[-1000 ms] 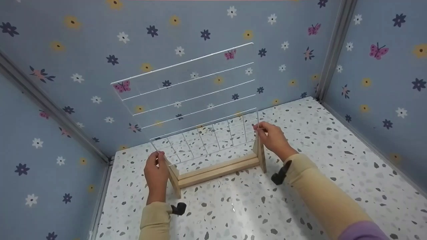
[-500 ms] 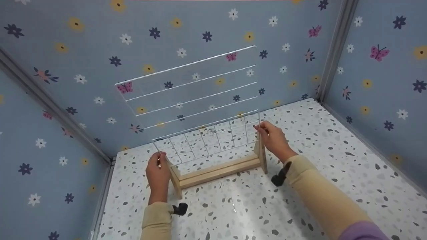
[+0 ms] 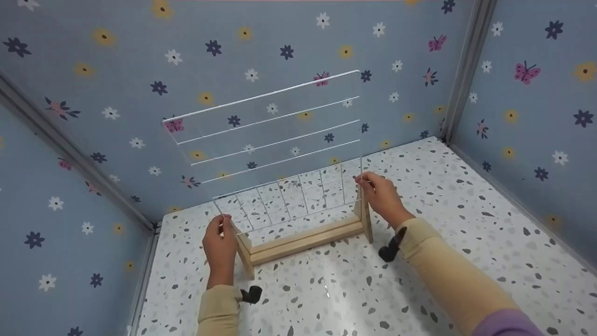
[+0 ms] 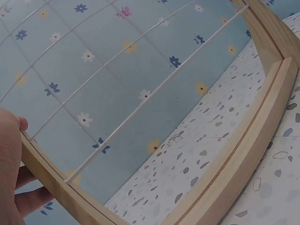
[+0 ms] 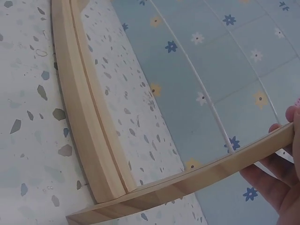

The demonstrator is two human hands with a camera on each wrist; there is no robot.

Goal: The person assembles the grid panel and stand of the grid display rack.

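A see-through panel of thin white bars (image 3: 268, 95) stands tilted between the two side boards of a pale wooden stand (image 3: 305, 240). My left hand (image 3: 220, 242) is at the top of the left side board, by the panel's lower left edge. In the left wrist view its thumb and fingers lie on either side of that board (image 4: 70, 199). On the other end, my right hand (image 3: 383, 193) pinches round the top of the right side board (image 5: 187, 180), its fingers curled below it. The panel's lowest bar (image 4: 154, 96) ends at the boards, above the grooved crosspiece (image 5: 89, 108).
The stand rests on a white speckled tabletop (image 3: 298, 298). Behind it rises a blue wall (image 3: 270, 51) with flowers and butterflies, and further walls (image 3: 536, 121) close in both sides. Grey metal posts (image 3: 459, 84) mark the corners. Black wrist cameras (image 3: 252, 294) sit at both cuffs.
The panel's top edge has sunk a little and shifted slightly right against the wall pattern. Both hands and the wooden stand keep nearly the same places.
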